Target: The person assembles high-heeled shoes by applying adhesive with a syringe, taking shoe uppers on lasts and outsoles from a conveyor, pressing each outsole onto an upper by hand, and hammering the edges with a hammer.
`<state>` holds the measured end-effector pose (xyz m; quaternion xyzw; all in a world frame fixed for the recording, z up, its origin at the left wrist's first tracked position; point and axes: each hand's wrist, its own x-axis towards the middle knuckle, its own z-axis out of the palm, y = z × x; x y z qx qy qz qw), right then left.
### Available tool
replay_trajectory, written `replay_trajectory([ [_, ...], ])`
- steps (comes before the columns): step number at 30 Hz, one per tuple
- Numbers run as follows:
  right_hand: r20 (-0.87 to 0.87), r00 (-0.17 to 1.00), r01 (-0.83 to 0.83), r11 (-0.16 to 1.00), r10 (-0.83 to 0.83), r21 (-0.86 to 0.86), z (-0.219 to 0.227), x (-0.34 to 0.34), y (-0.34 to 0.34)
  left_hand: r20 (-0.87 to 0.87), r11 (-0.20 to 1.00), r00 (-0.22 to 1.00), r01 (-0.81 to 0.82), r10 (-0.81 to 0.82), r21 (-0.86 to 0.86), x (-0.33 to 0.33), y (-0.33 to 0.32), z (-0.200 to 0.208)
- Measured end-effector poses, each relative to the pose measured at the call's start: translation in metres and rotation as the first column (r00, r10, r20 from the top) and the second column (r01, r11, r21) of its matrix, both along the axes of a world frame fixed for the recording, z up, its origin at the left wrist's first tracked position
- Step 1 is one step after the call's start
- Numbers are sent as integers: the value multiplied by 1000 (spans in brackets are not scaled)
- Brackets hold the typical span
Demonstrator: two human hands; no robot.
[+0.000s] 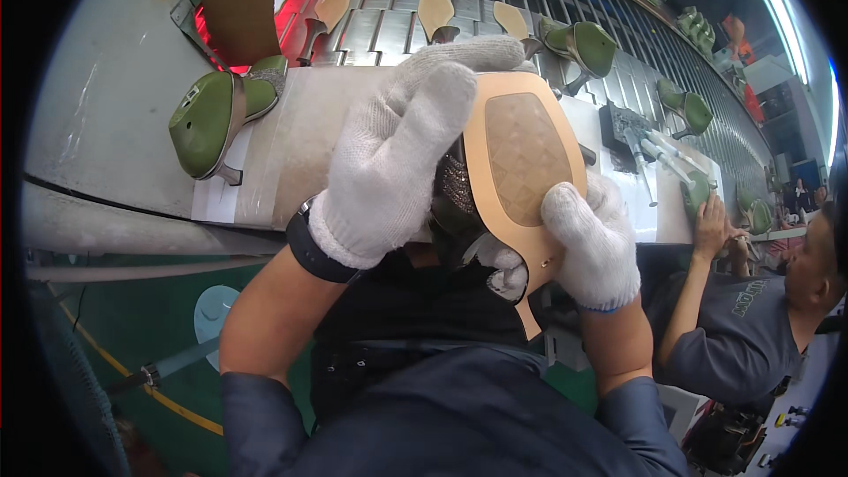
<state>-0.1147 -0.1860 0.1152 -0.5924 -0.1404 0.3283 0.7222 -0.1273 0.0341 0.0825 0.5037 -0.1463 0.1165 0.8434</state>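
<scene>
Sole up, a shoe [527, 146] is held over the near edge of the workbench. Its tan outsole has a beige textured inset, and a dark, glittery upper shows at its left side. My left hand [384, 155], in a white knit glove, is closed against the shoe's left and toe side, with fingers reaching along the toe edge. My right hand [596, 243], gloved alike, grips the shoe's right side toward the heel end, thumb pressed on the sole. White glove fingertips show beneath the shoe. The rest of the upper is hidden.
A green shoe last with a heeled shoe part [205, 124] stands on the bench at left, another [590, 49] beyond the shoe. Tan soles [435, 16] with heels lie along the roller conveyor [380, 31]. Brushes [658, 155] lie by a dark box at right, near a co-worker [738, 327].
</scene>
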Motion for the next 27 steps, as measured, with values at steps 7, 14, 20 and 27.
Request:
replay_trajectory([
  [7, -28, 998, 61, 998, -62, -28, -1, 3, 1, 140, 968, 988, -98, 66, 231, -2, 3, -3],
  [14, -4, 997, -74, 970, 75, -233, 17, -11, 5, 2, 991, 996, -91, 91, 102, -31, 4, 6],
  [20, 242, 936, -260, 965, 257, -19, -20, -30, 3, -149, 968, 963, -202, 224, 148, -78, 17, 28],
  [27, 670, 696, -196, 965, 260, -171, -12, -46, 38, -226, 848, 874, -306, 431, 433, -111, 28, 42],
])
